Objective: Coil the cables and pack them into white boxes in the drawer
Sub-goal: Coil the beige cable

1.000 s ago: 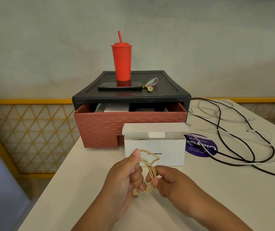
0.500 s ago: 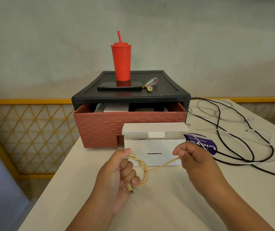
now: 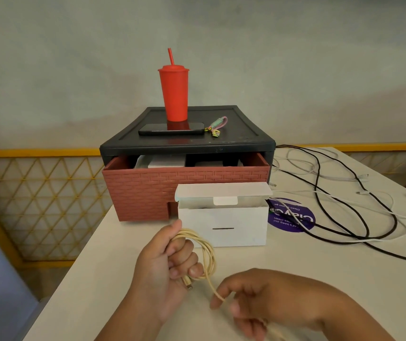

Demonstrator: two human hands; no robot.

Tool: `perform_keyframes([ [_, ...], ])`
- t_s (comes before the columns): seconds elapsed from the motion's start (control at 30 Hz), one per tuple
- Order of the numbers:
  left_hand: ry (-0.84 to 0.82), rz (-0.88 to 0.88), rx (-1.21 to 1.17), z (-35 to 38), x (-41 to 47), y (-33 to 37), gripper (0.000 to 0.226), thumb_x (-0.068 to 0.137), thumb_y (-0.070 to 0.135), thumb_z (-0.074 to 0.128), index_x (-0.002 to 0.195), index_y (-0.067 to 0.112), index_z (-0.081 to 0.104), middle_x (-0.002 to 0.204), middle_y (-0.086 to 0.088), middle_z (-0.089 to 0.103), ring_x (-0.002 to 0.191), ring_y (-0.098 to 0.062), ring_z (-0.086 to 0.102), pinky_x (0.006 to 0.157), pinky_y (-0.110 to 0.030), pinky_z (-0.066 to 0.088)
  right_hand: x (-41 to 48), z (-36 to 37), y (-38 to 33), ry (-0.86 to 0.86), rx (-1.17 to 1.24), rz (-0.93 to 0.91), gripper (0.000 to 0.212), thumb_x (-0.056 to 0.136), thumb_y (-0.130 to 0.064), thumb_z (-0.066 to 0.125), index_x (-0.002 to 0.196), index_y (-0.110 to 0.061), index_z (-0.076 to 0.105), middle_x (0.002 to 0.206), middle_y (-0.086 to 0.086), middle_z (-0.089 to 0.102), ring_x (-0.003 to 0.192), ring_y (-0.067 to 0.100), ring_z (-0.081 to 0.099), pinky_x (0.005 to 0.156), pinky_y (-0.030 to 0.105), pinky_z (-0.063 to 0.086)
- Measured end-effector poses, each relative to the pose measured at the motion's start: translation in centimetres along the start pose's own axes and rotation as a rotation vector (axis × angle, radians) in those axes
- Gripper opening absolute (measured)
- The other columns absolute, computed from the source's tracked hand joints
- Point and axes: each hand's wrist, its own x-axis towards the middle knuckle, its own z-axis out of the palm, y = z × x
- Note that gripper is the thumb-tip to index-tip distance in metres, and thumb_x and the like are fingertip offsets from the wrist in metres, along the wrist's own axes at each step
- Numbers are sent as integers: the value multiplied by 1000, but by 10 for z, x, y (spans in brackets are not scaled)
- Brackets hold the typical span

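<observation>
1. A cream braided cable (image 3: 208, 252) is gathered in several loops in the left hand (image 3: 170, 264). The fingers are curled round the bundle and the thumb is laid over its top. One metal-tipped plug protrudes below the fingers.
2. The free run of the cable is led down from the loops to the right hand (image 3: 266, 299), where it is pinched at the curled fingertips. This hand is blurred.
3. Both hands are held above the white bench (image 3: 320, 279), just in front of a white cardboard box (image 3: 224, 225), which is stood open with its lid flap raised.
4. Behind the box, a red brick-patterned drawer (image 3: 147, 190) is pulled partly out of a black plastic cabinet (image 3: 241, 134). White boxes (image 3: 166, 162) are seen inside it.
5. A red lidded tumbler with a straw (image 3: 174, 94), a black phone (image 3: 170, 130) and a pastel strap (image 3: 218, 124) are placed on the cabinet top.
6. Loose black cables (image 3: 316, 185) and white cables (image 3: 369, 240) are spread on the bench to the right, partly over a round purple sticker (image 3: 293, 219).
</observation>
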Motion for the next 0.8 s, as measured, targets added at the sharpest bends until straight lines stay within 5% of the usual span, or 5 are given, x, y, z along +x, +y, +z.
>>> perform_keyframes([
  [0.17,4,31,27,3,-2,-4,40,67,29,57,38,20,31,38,6,16,29,-7,17,34,-22,30,7,3,-3,104,237,-49,11,94,-13,52,88,-18,61,55,-5,56,48,6,52,54,18,46],
  [0.33,5,51,63,4,-2,-7,40,70,28,56,38,20,33,38,7,16,30,-6,17,36,-21,30,9,6,-1,69,242,14,7,91,-22,57,91,-16,61,61,-3,59,48,8,51,52,18,46],
  [0.43,6,73,68,4,-2,-6,40,71,29,56,40,20,33,39,7,16,31,-6,16,36,-21,30,14,10,-4,107,166,-23,19,92,-23,56,74,-23,62,56,-7,56,46,6,48,51,16,43],
  [0.57,6,90,40,2,0,-1,41,73,30,56,40,20,34,39,7,17,31,-6,17,36,-20,31,13,9,-3,261,138,-59,40,94,-13,50,57,-27,60,54,-8,48,45,4,40,49,18,36],
  [0.8,6,77,-4,1,0,0,40,72,28,57,41,19,34,39,7,17,30,-6,17,34,-20,29,3,-4,-7,642,373,-188,40,96,-9,43,58,-16,53,47,-11,37,41,6,28,45,18,29],
])
